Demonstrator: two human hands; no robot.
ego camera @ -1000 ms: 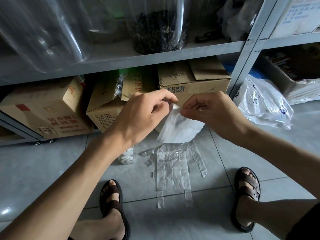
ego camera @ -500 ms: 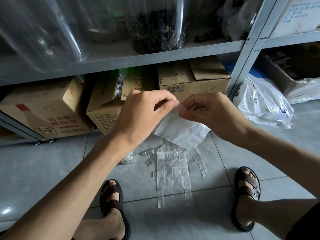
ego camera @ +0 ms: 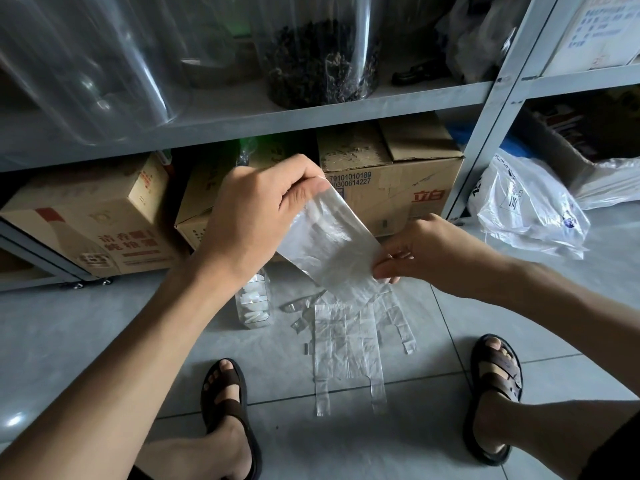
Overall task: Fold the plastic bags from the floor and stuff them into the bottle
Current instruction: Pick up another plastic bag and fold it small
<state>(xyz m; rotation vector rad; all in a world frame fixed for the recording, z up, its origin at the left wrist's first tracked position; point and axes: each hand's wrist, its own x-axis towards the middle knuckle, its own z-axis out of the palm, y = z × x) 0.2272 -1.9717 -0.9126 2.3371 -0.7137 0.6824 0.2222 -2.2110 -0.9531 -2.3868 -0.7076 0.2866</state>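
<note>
Hands (ego camera: 256,216) (ego camera: 426,251) parted, folded bag (ego camera: 329,240) stretched, translucent

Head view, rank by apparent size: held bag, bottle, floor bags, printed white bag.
1. floor bags and printed white bag: look alike, so unranked.
2. held bag, though nearer the camera.
3. bottle, partly hidden.

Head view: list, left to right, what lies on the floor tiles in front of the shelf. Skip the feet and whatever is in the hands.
bottle → flat clear bags → white printed bag
</note>
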